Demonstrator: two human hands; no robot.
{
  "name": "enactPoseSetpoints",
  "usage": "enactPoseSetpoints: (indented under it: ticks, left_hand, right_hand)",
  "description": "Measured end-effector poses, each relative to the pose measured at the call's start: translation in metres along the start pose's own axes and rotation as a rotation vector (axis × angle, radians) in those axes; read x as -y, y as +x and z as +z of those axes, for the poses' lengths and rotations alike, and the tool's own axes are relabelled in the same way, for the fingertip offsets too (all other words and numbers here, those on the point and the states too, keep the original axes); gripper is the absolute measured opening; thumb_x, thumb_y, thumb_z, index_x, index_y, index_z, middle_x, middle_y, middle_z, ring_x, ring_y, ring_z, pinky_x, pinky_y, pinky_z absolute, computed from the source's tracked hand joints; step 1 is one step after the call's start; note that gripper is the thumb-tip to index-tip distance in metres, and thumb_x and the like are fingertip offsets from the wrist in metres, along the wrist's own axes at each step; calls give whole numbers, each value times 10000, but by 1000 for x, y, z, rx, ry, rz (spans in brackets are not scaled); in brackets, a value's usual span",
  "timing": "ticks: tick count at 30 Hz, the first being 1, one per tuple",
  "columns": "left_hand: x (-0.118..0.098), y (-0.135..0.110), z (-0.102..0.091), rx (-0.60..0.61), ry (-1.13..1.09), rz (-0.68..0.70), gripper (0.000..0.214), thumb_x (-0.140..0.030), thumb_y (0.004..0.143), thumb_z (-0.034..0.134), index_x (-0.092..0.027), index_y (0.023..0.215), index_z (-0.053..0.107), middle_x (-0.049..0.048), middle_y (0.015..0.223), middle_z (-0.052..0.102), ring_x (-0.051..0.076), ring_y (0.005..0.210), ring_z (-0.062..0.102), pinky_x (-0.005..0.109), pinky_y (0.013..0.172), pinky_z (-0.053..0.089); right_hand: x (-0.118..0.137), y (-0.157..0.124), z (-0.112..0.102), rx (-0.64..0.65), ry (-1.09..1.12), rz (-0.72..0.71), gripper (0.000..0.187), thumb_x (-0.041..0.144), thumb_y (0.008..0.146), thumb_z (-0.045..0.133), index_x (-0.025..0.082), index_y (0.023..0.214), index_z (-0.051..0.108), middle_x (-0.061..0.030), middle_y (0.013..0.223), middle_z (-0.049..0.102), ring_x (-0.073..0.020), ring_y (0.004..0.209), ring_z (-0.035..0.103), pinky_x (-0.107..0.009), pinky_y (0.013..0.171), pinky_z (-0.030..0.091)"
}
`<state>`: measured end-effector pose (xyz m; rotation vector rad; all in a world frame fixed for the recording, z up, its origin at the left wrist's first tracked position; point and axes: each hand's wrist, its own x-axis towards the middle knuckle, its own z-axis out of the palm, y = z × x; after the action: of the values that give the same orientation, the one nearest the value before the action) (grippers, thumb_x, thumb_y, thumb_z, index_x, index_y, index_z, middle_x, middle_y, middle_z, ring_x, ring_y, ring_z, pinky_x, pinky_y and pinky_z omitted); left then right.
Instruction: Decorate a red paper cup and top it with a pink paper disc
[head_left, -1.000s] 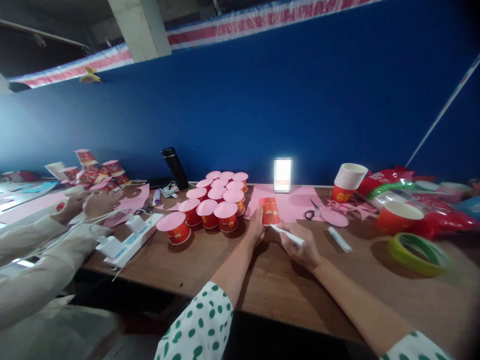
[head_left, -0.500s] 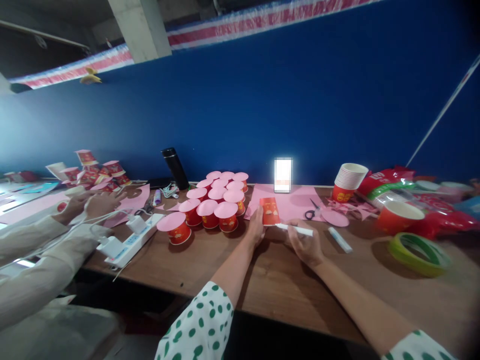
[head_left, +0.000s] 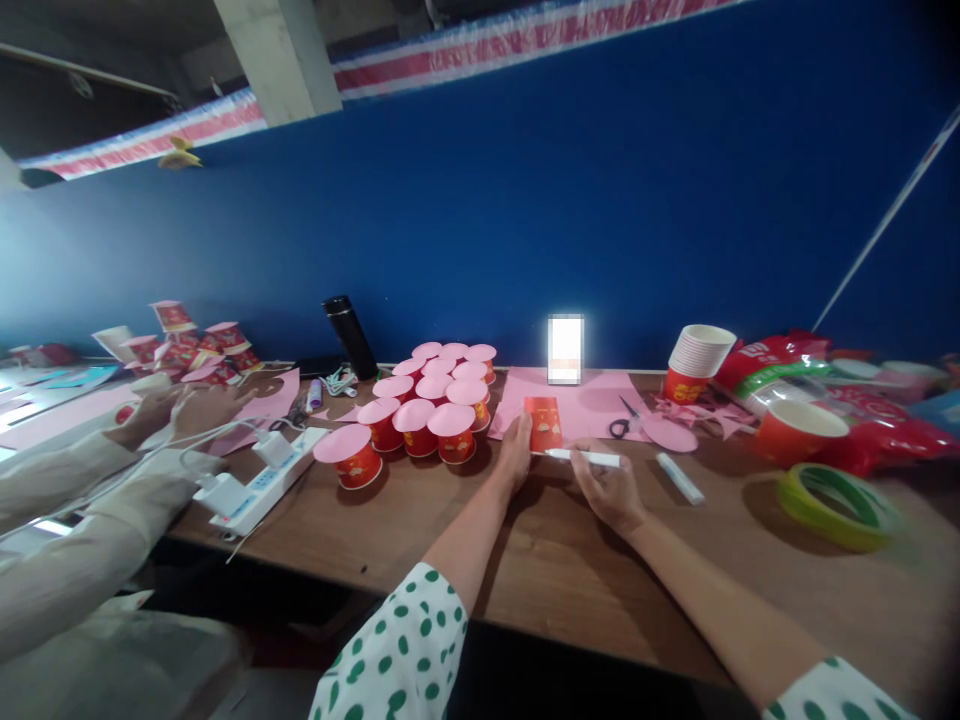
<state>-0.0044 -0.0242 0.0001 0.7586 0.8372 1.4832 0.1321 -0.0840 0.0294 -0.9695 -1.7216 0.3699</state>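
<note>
My left hand is closed around a red paper cup with gold print, held with its rim toward me. In my right hand is a slim white pen-like tube, gripped between fingers and thumb. The tube's tip points left and meets, or nearly meets, the cup's lower rim. Behind the cup lies a pink paper sheet with black scissors and a cut pink paper disc. A short white stick rests on the table right of my right hand.
Several red cups topped with pink discs stand to my left. A lit phone leans on the blue wall. Stacked cups, a lone cup and green-yellow tape sit right. A power strip lies near a co-worker's hands.
The cup in my left hand has shifted and turned slightly to the right. My right hand and the white tube have moved a little left along the cup's rim.
</note>
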Motion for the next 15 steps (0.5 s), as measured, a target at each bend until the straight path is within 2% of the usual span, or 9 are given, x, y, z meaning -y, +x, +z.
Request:
enactPoseSetpoints:
  ticks: [5,11,15]
  left_hand:
    - [2,1,-1,1,12,20,283,-453,785,590,-177,832,631,100,806,666,274,906,613,386,842,468]
    - [5,3,-3,31,69,51,350,-502,797,555,-160,820,625,88,799,662,247,849,610,368,813,467]
    - [4,2,-4,31,92,54,360,-512,785,571,-157,801,629,83,768,652,233,800,608,366,799,467]
  right_hand:
    - [1,0,-1,3,-2,-15,228,318,882,449,177,778,596,-22,639,631,-132,536,583,-227,505,472]
    - [3,0,-2,9,0,6,249,343,883,447,180,770,597,-8,577,598,-116,457,527,-219,449,442]
    - [4,1,-3,7,16,10,245,337,880,448,173,776,597,-19,608,620,-123,488,554,-220,461,453]
